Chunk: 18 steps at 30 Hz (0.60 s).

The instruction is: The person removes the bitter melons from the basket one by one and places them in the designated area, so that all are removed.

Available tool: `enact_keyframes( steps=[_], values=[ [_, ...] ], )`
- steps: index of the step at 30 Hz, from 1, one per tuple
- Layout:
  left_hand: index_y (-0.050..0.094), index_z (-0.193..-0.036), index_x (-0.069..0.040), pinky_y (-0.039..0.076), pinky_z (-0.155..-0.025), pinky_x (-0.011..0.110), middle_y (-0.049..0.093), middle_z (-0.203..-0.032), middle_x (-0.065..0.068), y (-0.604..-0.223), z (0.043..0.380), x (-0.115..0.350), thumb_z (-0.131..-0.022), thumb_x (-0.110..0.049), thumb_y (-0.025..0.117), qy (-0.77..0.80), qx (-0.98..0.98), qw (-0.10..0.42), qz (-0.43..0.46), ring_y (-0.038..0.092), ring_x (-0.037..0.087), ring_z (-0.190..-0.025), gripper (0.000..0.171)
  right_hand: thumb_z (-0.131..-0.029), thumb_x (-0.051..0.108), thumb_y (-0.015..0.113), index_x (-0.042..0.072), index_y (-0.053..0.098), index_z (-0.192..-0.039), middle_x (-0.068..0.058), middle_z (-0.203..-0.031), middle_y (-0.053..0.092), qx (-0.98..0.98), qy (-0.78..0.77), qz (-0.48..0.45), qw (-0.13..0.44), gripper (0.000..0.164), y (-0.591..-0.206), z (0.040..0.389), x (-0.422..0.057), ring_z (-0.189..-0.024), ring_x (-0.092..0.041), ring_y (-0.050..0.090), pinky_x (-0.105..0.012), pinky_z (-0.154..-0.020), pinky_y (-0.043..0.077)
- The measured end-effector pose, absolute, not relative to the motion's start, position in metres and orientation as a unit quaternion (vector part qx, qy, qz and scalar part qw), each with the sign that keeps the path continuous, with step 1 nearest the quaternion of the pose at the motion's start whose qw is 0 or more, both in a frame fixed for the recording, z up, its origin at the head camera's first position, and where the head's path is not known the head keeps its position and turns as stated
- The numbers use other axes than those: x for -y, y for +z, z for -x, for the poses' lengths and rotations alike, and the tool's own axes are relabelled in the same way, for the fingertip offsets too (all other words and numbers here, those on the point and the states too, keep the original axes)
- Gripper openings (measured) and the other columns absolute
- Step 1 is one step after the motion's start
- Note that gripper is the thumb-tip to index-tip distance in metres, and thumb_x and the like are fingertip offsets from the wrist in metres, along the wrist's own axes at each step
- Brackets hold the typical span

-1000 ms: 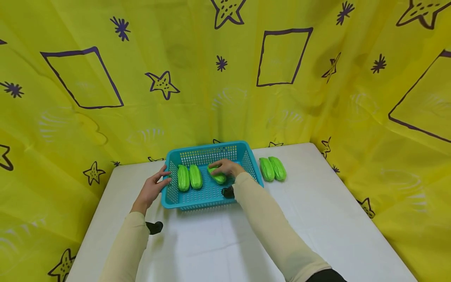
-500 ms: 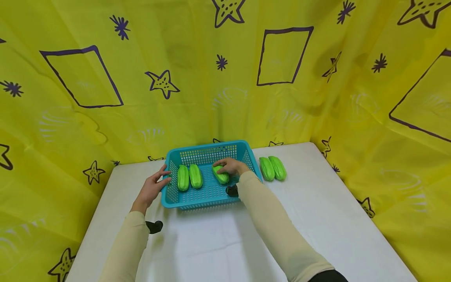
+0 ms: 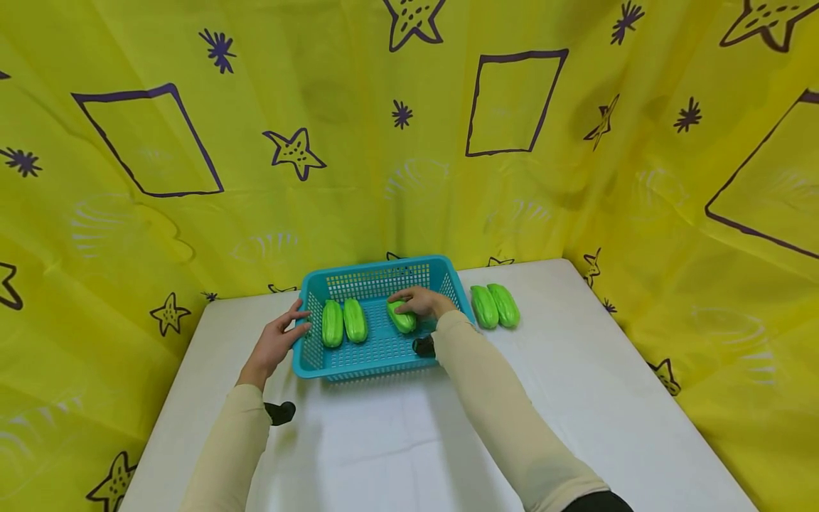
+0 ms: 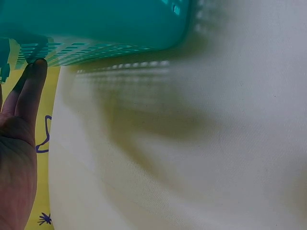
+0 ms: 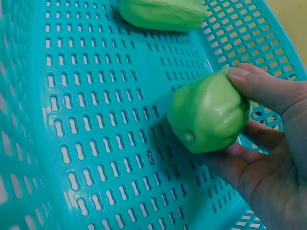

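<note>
A blue-green plastic basket with perforated walls stands at the back of the table. My right hand is inside it, pinching a shiny green ribbed gourd between thumb and fingers. In the right wrist view this gourd points its blunt end at the camera, close over the slotted floor. To its left, two similar gourds lie side by side in the basket. My left hand is at the basket's left end, and in the left wrist view its extended fingers touch the perforated wall.
Two more green gourds lie together on the white table, just right of the basket. A yellow curtain with dark drawn shapes hangs behind and beside the table. Dark mounts stick out at both wrists.
My right hand has shifted a little to the right with the gourd, mostly in the first half second. The left hand and the basket have stayed put.
</note>
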<state>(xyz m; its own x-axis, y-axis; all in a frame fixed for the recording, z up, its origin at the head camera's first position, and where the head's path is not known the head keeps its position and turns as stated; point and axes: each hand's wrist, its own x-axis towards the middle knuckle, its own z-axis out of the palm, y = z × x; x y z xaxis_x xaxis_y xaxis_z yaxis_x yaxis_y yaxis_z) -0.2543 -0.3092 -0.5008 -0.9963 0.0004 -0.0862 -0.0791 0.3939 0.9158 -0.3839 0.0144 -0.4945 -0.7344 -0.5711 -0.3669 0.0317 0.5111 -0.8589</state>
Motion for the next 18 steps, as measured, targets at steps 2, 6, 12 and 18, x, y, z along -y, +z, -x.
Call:
enact_keyframes(
  steps=[2,6,12,18],
  values=[
    [0.048,-0.142,-0.003,0.035,-0.109,0.054,0.015,-0.163,-0.006,-0.501,0.254,0.310,-0.100,-0.031,0.058,0.549,-0.835,0.036,0.023,0.007,0.032,-0.149,0.051,-0.098,0.012,0.059,0.010,0.054,-0.140,-0.020,-0.152,0.036,-0.806,-0.468,0.166,0.322,0.042,-0.494,0.383,-0.015,-0.132,-0.036,0.044,-0.044,-0.099,0.048],
    [0.049,-0.142,-0.003,0.031,-0.112,0.053,0.016,-0.162,-0.005,-0.501,0.253,0.310,-0.100,-0.031,0.058,0.547,-0.836,0.034,0.021,0.007,0.032,-0.149,0.052,-0.096,0.015,0.064,0.010,0.056,-0.139,-0.019,-0.148,0.042,-0.812,-0.463,0.166,0.315,0.043,-0.492,0.385,-0.018,-0.126,-0.034,0.050,-0.042,-0.096,0.050],
    [0.048,-0.142,-0.003,0.031,-0.112,0.054,0.015,-0.162,-0.005,-0.499,0.253,0.310,-0.100,-0.029,0.057,0.546,-0.837,0.035,0.021,0.006,0.033,-0.149,0.050,-0.095,0.015,0.066,0.011,0.059,-0.136,-0.019,-0.149,0.040,-0.822,-0.440,0.180,0.314,0.042,-0.478,0.392,-0.025,-0.127,-0.034,0.049,-0.042,-0.092,0.051],
    [0.048,-0.142,-0.003,0.037,-0.108,0.053,0.014,-0.163,-0.004,-0.502,0.255,0.311,-0.100,-0.032,0.058,0.554,-0.831,0.037,0.017,0.007,0.031,-0.149,0.052,-0.094,0.015,0.067,0.011,0.061,-0.133,-0.020,-0.147,0.043,-0.825,-0.448,0.186,0.290,0.040,-0.456,0.392,-0.030,-0.112,-0.029,0.058,-0.036,-0.079,0.054]
  ],
)
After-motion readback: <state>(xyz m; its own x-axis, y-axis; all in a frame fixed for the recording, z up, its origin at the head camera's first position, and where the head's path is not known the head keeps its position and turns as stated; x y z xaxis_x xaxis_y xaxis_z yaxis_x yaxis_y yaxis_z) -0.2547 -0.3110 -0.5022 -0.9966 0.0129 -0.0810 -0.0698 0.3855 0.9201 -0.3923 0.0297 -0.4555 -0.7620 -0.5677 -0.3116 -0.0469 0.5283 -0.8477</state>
